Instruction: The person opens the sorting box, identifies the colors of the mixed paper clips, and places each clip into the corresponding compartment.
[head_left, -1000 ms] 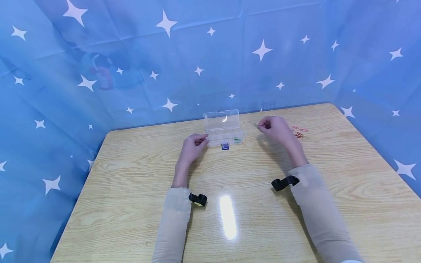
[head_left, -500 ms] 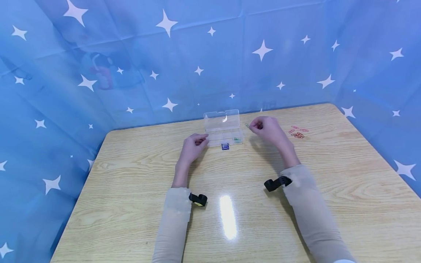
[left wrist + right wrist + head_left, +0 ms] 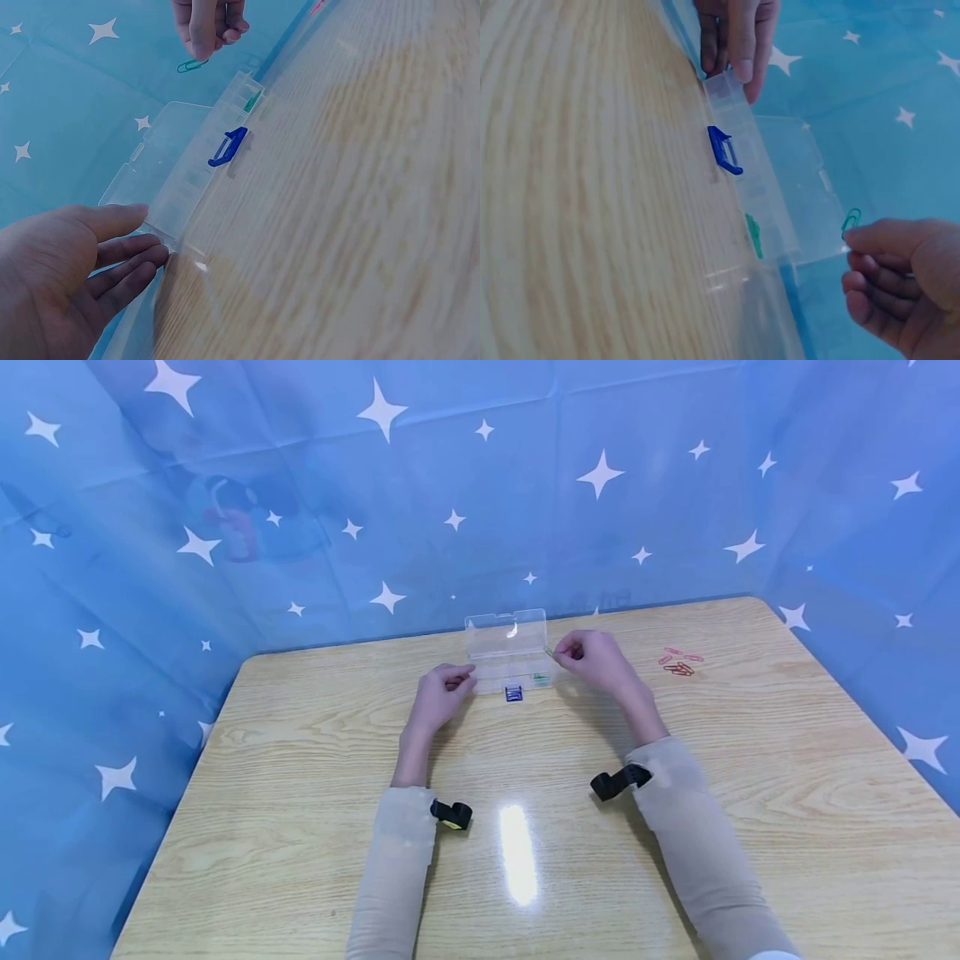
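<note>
A clear plastic compartment box (image 3: 491, 672) stands near the table's far edge with its lid (image 3: 507, 635) raised. Beside its left end is my left hand (image 3: 442, 695), fingers fairly straight and fingertips at the end wall (image 3: 174, 241). My right hand (image 3: 596, 658) pinches a green paper clip (image 3: 851, 219) between thumb and index finger, at the box's right side, above the table. More green clips (image 3: 754, 235) lie in the compartment at the right end. A blue latch (image 3: 513, 693) sits at the middle of the box's front.
Several pink and red paper clips (image 3: 679, 668) lie on the wooden table (image 3: 337, 735), right of my right hand. Behind the table hangs a blue curtain (image 3: 420, 485) with white stars. Black wrist cameras are strapped over both sleeves (image 3: 401, 860).
My right hand has moved left with the green paper clip, from beside the loose clips to the box's right side. My left hand has stayed at the box's left end.
</note>
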The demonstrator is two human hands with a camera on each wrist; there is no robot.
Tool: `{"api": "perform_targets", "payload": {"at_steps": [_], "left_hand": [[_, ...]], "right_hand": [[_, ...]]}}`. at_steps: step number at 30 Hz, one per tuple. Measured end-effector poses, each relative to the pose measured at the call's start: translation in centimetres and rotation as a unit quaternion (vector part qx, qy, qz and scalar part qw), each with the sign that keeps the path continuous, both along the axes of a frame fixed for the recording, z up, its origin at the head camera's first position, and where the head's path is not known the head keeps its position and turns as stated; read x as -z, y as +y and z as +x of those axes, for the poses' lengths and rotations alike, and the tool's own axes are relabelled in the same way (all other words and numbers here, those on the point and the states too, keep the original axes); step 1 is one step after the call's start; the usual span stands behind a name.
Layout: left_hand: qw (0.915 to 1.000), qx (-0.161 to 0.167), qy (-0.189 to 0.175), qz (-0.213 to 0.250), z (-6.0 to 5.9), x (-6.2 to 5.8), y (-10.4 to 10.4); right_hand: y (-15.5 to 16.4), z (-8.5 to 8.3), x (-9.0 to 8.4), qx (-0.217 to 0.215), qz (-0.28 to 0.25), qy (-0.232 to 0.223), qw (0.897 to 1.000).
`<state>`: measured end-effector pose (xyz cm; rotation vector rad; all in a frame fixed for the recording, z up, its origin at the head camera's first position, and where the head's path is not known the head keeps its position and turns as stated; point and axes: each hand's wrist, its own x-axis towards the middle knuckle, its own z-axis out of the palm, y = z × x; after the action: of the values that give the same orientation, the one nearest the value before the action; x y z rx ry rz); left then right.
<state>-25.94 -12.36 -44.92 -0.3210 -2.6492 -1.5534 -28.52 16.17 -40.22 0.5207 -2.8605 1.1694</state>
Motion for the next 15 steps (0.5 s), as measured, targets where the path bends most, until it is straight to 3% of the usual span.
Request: {"api": "perform_targets", "payload": {"at_steps": [15], "left_hand": [[1.0000,-0.001,-0.003,0.005,0.0,-0.1,0.0]], "right_hand": [[-0.6,-0.1,1.2,-0.002,0.005,-0.014,1.000]]}}
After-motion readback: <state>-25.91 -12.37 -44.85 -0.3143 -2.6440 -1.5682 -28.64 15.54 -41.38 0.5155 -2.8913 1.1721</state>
